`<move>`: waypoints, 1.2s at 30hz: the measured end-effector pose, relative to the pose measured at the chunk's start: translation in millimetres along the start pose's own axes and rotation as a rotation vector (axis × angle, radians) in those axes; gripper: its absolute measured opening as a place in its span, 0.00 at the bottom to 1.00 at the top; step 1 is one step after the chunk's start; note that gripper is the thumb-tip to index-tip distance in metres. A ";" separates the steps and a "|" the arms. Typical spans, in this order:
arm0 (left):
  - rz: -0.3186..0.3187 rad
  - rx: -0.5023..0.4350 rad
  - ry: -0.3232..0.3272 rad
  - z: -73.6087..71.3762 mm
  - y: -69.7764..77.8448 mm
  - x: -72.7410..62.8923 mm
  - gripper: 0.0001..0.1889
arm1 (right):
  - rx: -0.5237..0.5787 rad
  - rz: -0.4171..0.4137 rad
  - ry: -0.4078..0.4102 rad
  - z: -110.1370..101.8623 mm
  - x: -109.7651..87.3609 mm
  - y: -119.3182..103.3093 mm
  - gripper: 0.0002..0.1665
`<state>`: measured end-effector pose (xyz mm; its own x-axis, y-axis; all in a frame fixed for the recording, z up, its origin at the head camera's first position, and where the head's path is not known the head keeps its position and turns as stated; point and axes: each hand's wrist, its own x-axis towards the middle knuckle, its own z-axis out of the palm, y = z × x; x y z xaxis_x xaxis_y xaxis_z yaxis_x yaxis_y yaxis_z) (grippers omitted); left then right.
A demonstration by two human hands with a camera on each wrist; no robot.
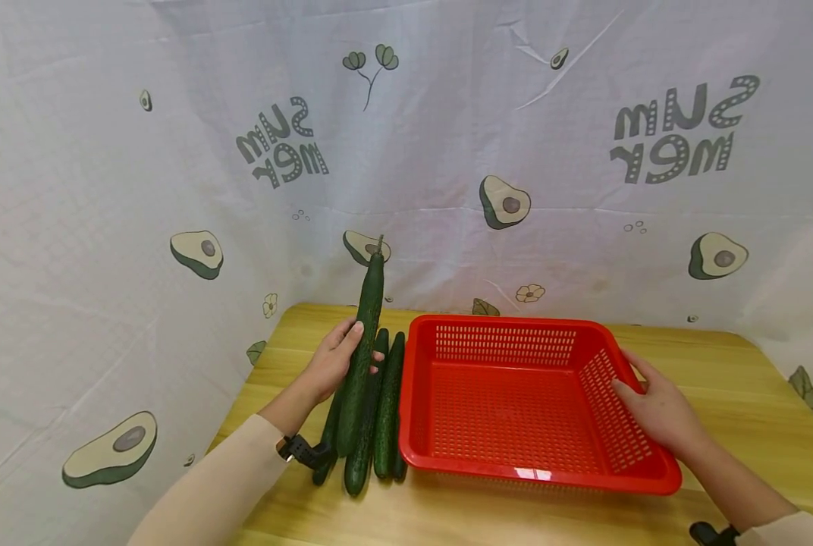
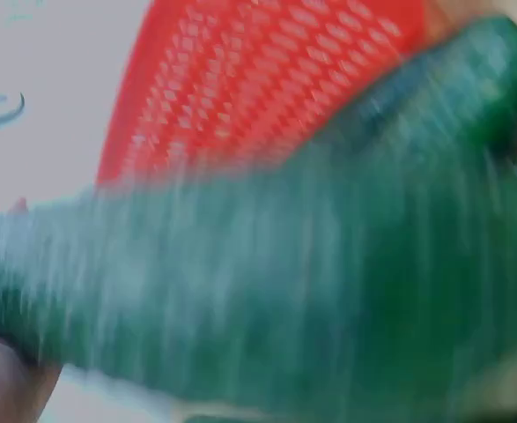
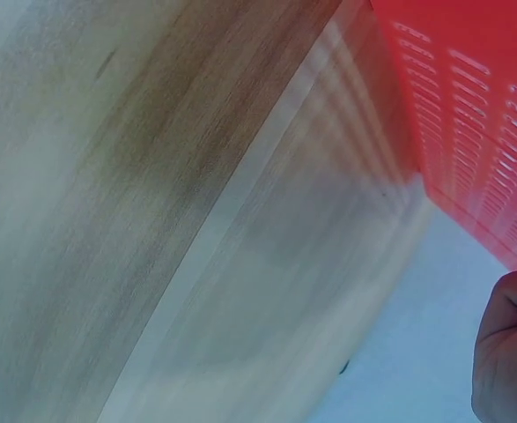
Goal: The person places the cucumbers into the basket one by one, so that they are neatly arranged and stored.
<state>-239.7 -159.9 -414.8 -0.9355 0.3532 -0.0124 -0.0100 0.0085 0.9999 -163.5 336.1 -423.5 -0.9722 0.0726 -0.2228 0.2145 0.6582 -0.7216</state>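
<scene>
My left hand [image 1: 334, 359] grips a long dark green cucumber [image 1: 363, 341] around its middle, its stem end pointing up and away. Blurred, the same cucumber [image 2: 240, 282] fills much of the left wrist view. Beneath and beside it several more cucumbers [image 1: 388, 425] lie side by side on the table. A red plastic basket [image 1: 516, 475] with slotted walls stands just right of them, with nothing inside. My right hand [image 1: 666, 409] holds the basket's right rim, thumb over the inner side. In the right wrist view, part of that hand [image 3: 509, 352] shows by the basket wall [image 3: 469, 115].
Everything rests on a wooden table [image 1: 707, 364] with a yellowish grain. A pale cloth [image 1: 434, 152] printed with avocados and lettering hangs behind the table and along its sides. The basket takes up the middle of the tabletop.
</scene>
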 end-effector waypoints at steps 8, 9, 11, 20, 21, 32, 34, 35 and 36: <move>0.051 0.168 -0.033 25.2 24.1 13.3 0.27 | -0.001 0.012 -0.005 1.0 -0.1 0.1 0.45; 0.055 0.203 -0.035 28.0 25.9 15.8 0.28 | -0.001 0.012 -0.006 1.1 -0.2 -0.1 0.45; 0.058 0.295 -0.040 33.7 30.3 20.1 0.32 | -0.001 0.015 -0.008 1.2 -0.5 -0.6 0.45; 0.158 0.658 -0.230 65.5 49.5 40.6 0.37 | -0.013 0.028 0.008 0.6 -3.5 -1.7 0.45; 0.159 0.690 -0.251 69.1 50.7 42.7 0.36 | -0.014 0.030 0.011 0.8 -3.9 -1.9 0.45; 0.240 1.147 -0.433 106.6 54.1 68.0 0.26 | -0.024 0.022 0.027 3.7 -4.2 -3.1 0.45; 0.245 1.208 -0.437 114.8 52.7 73.0 0.26 | -0.029 0.022 0.024 3.6 -4.0 -3.7 0.44; 0.245 1.241 -0.432 119.1 52.0 75.0 0.27 | -0.033 0.023 0.023 3.7 -3.8 -3.9 0.44; 0.243 1.275 -0.427 123.5 50.6 77.3 0.27 | -0.033 0.025 0.021 3.8 -3.8 -4.1 0.44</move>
<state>-268.9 -16.6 -365.7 -0.6835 0.7265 -0.0713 0.6849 0.6720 0.2818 -160.2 330.2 -422.2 -0.9685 0.1046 -0.2259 0.2353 0.6807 -0.6937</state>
